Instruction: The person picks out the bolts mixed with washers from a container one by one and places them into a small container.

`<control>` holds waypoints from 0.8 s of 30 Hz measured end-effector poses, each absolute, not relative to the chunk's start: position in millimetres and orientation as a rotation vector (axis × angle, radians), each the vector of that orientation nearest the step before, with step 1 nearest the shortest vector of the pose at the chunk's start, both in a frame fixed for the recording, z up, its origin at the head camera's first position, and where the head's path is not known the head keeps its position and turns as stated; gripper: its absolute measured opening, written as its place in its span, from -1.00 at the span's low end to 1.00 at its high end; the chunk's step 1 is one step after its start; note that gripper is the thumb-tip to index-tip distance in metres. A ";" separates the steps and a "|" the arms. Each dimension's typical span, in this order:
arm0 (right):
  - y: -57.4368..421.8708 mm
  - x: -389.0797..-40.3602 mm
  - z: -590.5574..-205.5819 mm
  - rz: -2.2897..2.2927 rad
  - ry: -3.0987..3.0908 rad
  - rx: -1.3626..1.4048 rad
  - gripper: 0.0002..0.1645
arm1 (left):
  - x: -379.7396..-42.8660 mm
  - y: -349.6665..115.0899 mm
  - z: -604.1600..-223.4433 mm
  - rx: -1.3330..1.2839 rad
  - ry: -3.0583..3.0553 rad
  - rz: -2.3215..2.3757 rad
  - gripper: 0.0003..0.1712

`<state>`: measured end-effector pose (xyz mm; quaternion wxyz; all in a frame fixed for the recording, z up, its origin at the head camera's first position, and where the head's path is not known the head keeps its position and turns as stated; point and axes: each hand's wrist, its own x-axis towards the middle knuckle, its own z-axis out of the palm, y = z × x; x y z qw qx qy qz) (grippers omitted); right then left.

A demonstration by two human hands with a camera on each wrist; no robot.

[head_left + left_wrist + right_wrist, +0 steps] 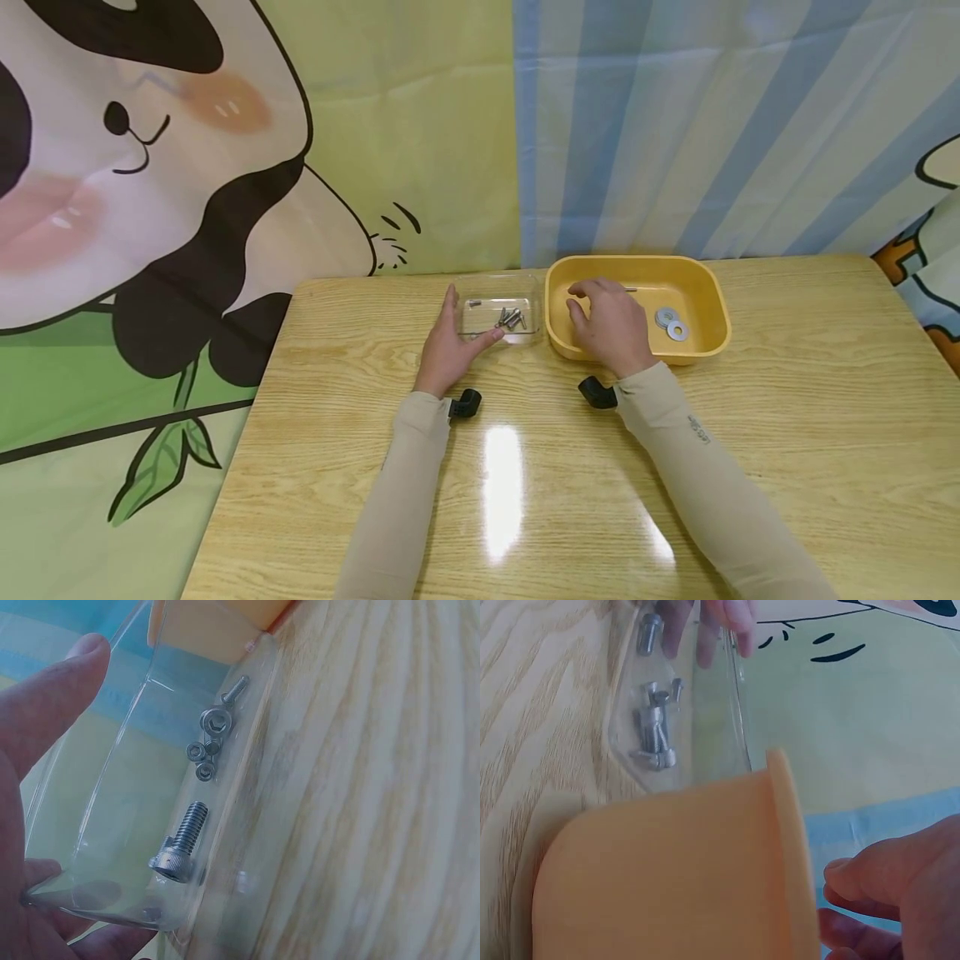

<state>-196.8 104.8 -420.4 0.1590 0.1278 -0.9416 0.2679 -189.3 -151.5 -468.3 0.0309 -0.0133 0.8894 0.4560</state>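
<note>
My left hand [448, 352] holds a clear plastic box [536, 293], thumb along its front side and fingers around its left side. Inside lie several metal socket-head bolts [513, 317]. One larger bolt [187, 836] lies apart from the cluster in the left wrist view. My right hand [617, 329] is over the left part of a yellow bin [716, 304], fingers loosely bent with a gap between thumb and fingertips. No object shows between them. In the right wrist view this hand [907, 889] appears beyond the bin's rim [791, 832].
Several flat metal washers [667, 317] lie in the right part of the bin, and a thin metal piece [630, 290] lies near its back wall. Both containers stand side by side on a wooden table [570, 500], close to the printed curtain [442, 167] behind.
</note>
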 end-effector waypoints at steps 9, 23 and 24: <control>120.0 -198.7 -424.1 0.758 -2.702 0.331 -0.76 | -189.4 -151.0 -468.5 -0.039 2.744 1.403 0.35; 142.4 -206.9 -431.7 0.777 -2.831 0.260 -0.57 | -190.6 -151.5 -468.5 -0.038 2.749 1.387 0.37; 143.9 -207.5 -432.3 0.770 -2.841 0.249 -0.57 | -190.7 -151.6 -468.5 -0.037 2.752 1.385 0.37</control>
